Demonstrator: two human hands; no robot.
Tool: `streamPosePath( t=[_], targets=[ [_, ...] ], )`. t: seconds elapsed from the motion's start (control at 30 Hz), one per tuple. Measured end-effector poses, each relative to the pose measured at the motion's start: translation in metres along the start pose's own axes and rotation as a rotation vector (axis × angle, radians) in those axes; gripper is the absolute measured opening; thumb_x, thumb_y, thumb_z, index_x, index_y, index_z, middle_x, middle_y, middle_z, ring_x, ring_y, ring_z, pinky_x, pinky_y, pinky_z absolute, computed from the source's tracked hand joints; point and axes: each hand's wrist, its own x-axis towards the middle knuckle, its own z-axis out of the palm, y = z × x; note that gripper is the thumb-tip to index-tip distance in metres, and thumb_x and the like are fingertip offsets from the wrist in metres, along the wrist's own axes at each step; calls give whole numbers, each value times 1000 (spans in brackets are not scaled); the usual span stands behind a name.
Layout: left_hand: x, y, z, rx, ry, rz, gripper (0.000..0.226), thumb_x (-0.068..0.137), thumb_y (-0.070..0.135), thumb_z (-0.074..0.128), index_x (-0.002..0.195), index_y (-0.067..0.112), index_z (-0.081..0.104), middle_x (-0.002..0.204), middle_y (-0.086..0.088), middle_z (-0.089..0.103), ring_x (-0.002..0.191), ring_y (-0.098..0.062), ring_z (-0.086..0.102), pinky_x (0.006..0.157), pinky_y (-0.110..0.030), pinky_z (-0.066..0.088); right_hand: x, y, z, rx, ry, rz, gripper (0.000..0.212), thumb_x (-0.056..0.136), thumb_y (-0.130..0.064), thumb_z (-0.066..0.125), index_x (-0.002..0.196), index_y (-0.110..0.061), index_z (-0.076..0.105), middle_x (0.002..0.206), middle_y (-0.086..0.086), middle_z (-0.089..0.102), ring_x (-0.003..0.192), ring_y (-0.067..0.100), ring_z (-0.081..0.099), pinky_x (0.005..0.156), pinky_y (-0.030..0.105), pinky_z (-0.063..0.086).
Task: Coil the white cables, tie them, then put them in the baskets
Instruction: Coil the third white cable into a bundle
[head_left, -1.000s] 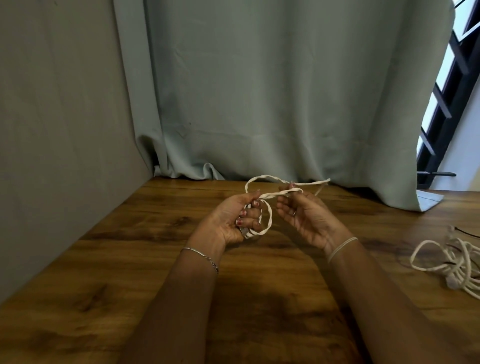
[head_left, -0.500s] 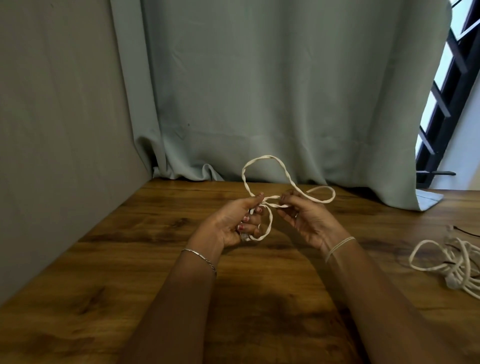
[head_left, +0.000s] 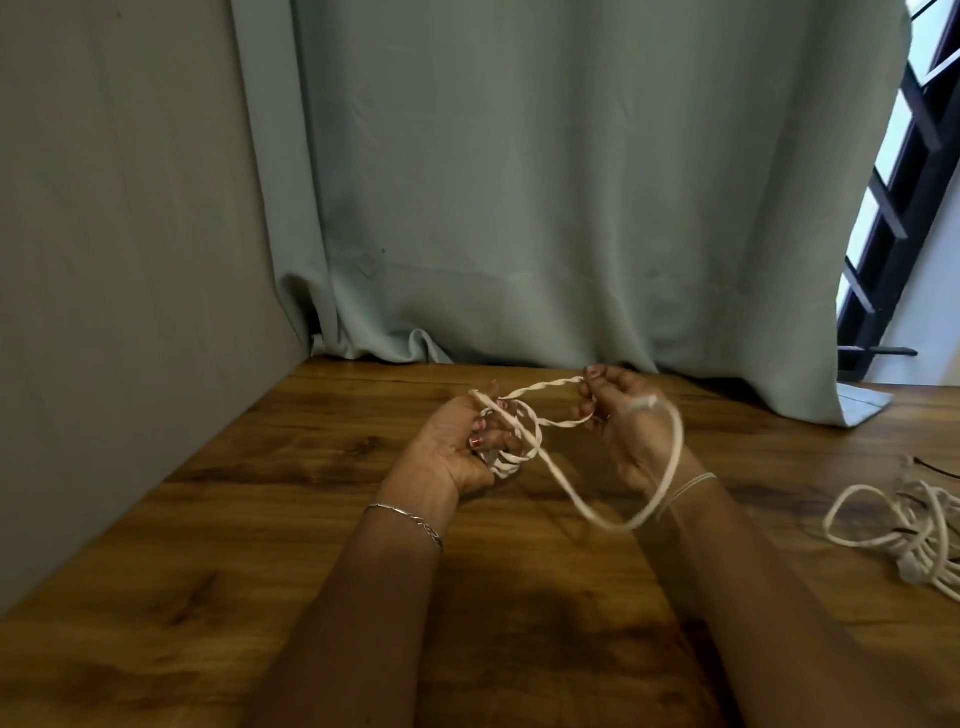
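We hold a white cable (head_left: 563, 483) between both hands above the wooden surface (head_left: 208, 519). Our left hand (head_left: 457, 447) is curled shut around a small bundle of coils, the loops poking out past the fingertips. Our right hand (head_left: 623, 426) pinches a twisted stretch of the same cable between thumb and fingers, and a long slack loop droops from it, passing over the back of the hand and sagging down near the wrist before it climbs back to the bundle. A second pile of cable (head_left: 904, 535) lies loose on the surface well off to the right, untouched. No basket shows in this view.

The cable looks light, soft and limp: it hangs in an easy curve and holds no shape of its own, so the coils will likely spring apart if our left hand relaxes. We judge the best hold is where it is now, clamped across all the loops at once, while the right hand takes the free length close to the bundle to keep the slack short.
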Motion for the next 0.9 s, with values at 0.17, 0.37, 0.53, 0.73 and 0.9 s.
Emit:
streamPosePath(
  t=[0.17,0.37,0.53,0.73,0.9],
  targets=[
    [4,0,1,-141,-56,-84,36,91,18,48,57,9,42,36,3,32,23,-8,26,25,-19,30,3,9,4,-908,99,-418,15,91,-2,55,85,-15,61,79,-2,63,72,13,58,68,22,44],
    [-9,2,9,-126,7,144,37,89,24,54,55,13,43,42,3,38,25,-8,31,34,-10,26,0,9,7,-1162,78,-516,11,92,-21,62,94,-13,70,85,0,68,80,15,61,69,25,44],
    [-5,-1,11,-335,-28,206,45,95,27,45,52,12,42,42,4,31,29,-7,25,40,-13,26,0,12,9,-1172,24,-418,25,90,-36,64,82,-14,73,75,5,69,73,19,62,65,30,47],
    [-2,-7,20,-468,103,393,32,98,19,27,78,7,49,57,-3,37,48,-13,35,61,-26,39,-1,17,19,-1081,-88,-96,34,92,-37,61,68,-12,65,56,3,60,51,14,54,51,24,41],
    [-6,3,19,-488,114,509,31,101,15,27,86,3,51,55,-8,47,55,-15,42,66,-33,45,-8,17,11,-786,-135,103,24,95,-23,59,75,-12,67,59,-3,54,47,3,45,42,12,34]
  ],
)
